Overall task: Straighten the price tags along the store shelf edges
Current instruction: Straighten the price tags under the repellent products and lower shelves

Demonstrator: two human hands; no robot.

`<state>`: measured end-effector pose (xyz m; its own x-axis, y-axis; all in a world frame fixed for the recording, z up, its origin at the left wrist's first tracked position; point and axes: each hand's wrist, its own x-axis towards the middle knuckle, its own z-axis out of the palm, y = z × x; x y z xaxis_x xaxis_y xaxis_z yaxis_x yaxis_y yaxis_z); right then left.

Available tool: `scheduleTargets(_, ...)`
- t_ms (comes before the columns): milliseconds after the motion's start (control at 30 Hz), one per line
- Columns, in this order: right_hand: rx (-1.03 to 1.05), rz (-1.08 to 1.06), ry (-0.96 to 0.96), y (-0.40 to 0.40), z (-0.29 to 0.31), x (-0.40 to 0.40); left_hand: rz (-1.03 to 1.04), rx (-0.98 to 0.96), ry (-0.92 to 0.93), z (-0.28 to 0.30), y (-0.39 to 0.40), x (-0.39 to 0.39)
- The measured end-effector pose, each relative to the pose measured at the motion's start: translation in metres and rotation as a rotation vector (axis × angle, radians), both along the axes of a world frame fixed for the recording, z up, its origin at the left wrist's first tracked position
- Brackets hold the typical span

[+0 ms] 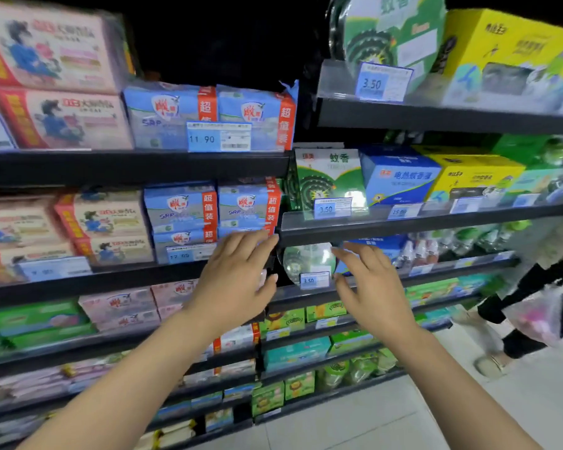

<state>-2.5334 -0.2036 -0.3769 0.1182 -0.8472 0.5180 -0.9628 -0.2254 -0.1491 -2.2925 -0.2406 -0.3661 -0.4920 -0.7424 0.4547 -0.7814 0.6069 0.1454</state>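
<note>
A small blue-and-white price tag marked 3.50 sits on the edge of a dark shelf, in front of a round green mosquito-coil pack. My left hand hovers just left of the tag, fingers spread and relaxed, holding nothing. My right hand is just right of the tag, fingers slightly bent, thumb near the tag's right edge; contact is unclear. More tags line the shelves: 3.50 one shelf up, 3.50 at top right, 11.90 and a tag at left.
Dark shelves carry soap packs at left and boxes of mosquito repellent at right. A person in dark trousers with a plastic bag stands at the right on the pale tiled floor.
</note>
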Motion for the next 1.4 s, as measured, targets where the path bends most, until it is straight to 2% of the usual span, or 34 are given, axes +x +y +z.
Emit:
scheduleTargets(133, -0.038, -0.001, -0.014, -0.003, 0.001, -0.043, -0.001, 0.022, 0.012, 0.001, -0.010, -0.041)
scheduleTargets(300, -0.056, 0.066, 0.007, -0.021, 0.000, -0.097, 0.114, 0.068, 0.003, -0.003, -0.024, -0.085)
scheduleTargets(567, -0.068, 0.236, -0.036, -0.061, 0.004, -0.154, 0.291, 0.118, 0.000, -0.032, -0.025, -0.109)
scheduleTargets(867, -0.084, 0.410, -0.078, -0.110, 0.027, -0.131, 0.387, 0.088, 0.005, -0.037, -0.021, -0.122)
scheduleTargets(967, -0.060, 0.387, -0.117, -0.120, 0.037, -0.111, 0.393, 0.062, -0.004, -0.036, -0.021, -0.124)
scheduleTargets(1133, 0.046, 0.354, -0.063, -0.130, 0.045, -0.081, 0.393, 0.037, 0.007, -0.033, -0.020, -0.125)
scheduleTargets(1400, -0.018, 0.291, -0.070, -0.125, 0.041, -0.075, 0.288, -0.060, 0.008, -0.039, -0.027, -0.114)
